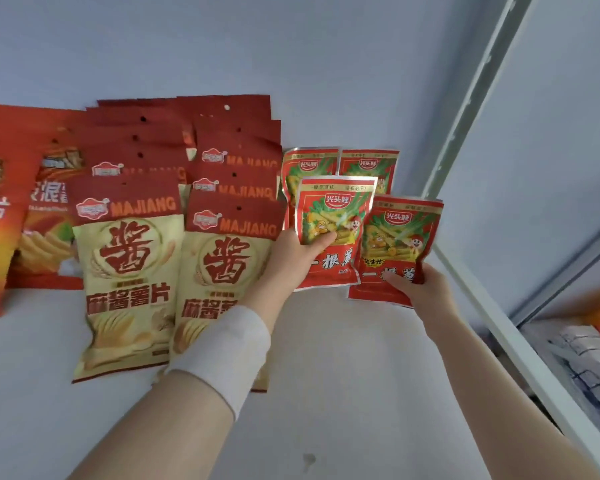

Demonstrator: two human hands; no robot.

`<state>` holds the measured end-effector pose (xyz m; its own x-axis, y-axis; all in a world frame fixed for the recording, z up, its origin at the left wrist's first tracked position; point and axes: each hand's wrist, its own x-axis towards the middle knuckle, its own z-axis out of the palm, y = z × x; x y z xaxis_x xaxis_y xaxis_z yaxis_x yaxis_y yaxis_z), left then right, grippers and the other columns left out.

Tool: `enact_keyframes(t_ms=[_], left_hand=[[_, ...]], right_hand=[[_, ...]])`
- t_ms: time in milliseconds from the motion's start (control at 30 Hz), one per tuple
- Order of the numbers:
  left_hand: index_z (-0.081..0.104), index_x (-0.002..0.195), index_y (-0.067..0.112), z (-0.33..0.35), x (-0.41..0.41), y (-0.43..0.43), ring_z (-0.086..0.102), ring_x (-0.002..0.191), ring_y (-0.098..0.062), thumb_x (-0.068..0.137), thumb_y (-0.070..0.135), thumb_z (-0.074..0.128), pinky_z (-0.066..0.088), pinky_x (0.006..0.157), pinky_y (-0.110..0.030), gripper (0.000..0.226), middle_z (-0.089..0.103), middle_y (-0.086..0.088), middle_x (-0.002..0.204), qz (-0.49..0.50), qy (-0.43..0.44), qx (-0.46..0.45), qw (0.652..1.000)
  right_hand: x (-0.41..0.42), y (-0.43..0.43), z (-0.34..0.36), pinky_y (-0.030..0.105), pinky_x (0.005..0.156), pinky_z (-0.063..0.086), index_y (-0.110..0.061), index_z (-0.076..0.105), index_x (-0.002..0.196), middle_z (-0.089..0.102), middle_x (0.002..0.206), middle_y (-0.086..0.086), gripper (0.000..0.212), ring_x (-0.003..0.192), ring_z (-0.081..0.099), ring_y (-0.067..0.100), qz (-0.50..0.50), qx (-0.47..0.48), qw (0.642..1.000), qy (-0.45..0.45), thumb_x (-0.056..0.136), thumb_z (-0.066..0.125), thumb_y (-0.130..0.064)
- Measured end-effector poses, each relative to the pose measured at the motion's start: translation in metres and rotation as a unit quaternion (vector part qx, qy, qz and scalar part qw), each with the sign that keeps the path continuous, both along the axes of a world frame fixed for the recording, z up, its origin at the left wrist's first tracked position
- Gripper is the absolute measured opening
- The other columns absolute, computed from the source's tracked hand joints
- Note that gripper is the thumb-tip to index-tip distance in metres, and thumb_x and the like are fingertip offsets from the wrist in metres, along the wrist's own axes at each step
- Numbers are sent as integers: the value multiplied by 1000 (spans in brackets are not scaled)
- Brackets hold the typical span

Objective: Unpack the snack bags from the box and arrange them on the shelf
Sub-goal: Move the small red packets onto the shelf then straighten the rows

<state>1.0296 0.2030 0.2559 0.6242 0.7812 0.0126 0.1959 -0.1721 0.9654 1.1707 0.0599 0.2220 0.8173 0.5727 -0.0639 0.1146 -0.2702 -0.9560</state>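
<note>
Left hand [293, 252] grips one small red pouch [333, 233], right hand [420, 289] another [397, 247]; most fingers hidden.

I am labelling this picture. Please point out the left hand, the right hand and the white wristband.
left hand [293, 252], head view, on its back
right hand [420, 289], head view, on its back
white wristband [231, 355], head view, middle of the band

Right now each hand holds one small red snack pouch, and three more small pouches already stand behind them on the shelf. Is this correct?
Not quite. The head view shows two small pouches behind, not three. The rest holds: the left hand holds one small red pouch, the right hand another, on the shelf.
</note>
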Motion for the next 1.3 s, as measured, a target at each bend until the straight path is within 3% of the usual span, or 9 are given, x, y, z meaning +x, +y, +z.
enact_keyframes(t_ms=[133,267,467,600,800,933,1033,1167,1300], left_hand=[[60,106,17,-7,39,23,63,81,-10,86,33,64,44,61,-16,26,66,2,97,72,-24,-6,997],[54,119,16,-16,72,43,60,93,-10,86,32,64,42,63,-14,38,63,2,110,134,-31,1,991],[52,117,16,-34,96,68,63,98,-14,83,33,67,46,70,-21,41,64,0,113,206,-16,-15,978],[49,119,15,-40,103,74,54,88,-4,84,31,67,38,60,-10,43,55,11,102,240,-10,29,970],[46,118,12,-54,111,75,61,104,-16,81,32,69,53,80,-31,47,61,-3,116,284,-2,95,954],[45,121,11,-61,117,74,56,111,-17,78,33,72,51,88,-32,55,55,-4,119,330,7,139,934],[42,127,8,-65,119,70,49,118,-21,76,31,75,48,96,-40,65,50,-8,124,359,10,180,916],[37,133,3,-63,124,60,39,127,-29,77,27,74,38,105,-47,71,42,-17,134,381,23,235,894],[29,142,4,-49,122,43,21,141,-29,87,26,63,24,114,-39,68,25,-18,150,334,52,286,897]], right_hand=[[45,39,-7,33,80,52,-18,62,99,65,80,-8,23,77,64,14,30,-2,1000,-8,79,73,-17],[74,68,-11,30,79,50,-17,61,106,66,90,-3,29,82,64,16,54,4,998,-8,80,72,-20],[99,96,-22,34,82,53,-26,60,92,65,83,-14,22,82,64,11,64,-19,998,-12,76,75,-29],[102,105,-26,33,80,53,-18,61,112,69,101,-2,43,91,65,17,65,-45,997,-25,75,73,-39],[100,112,-25,25,77,43,-9,49,125,60,114,3,55,97,57,16,30,-35,996,-78,79,73,-28],[96,114,-30,24,76,40,-7,43,126,53,112,1,61,98,51,14,-9,-17,994,-109,77,75,-26],[95,118,-39,32,87,42,-5,47,122,55,116,9,57,109,50,24,-23,-42,983,-179,78,73,-31],[92,117,-43,37,105,33,-8,39,134,45,130,12,70,126,35,26,-35,-91,969,-227,80,68,-41],[83,102,-34,40,114,22,-10,22,145,30,144,11,81,136,21,26,-39,-100,960,-257,83,64,-42]])
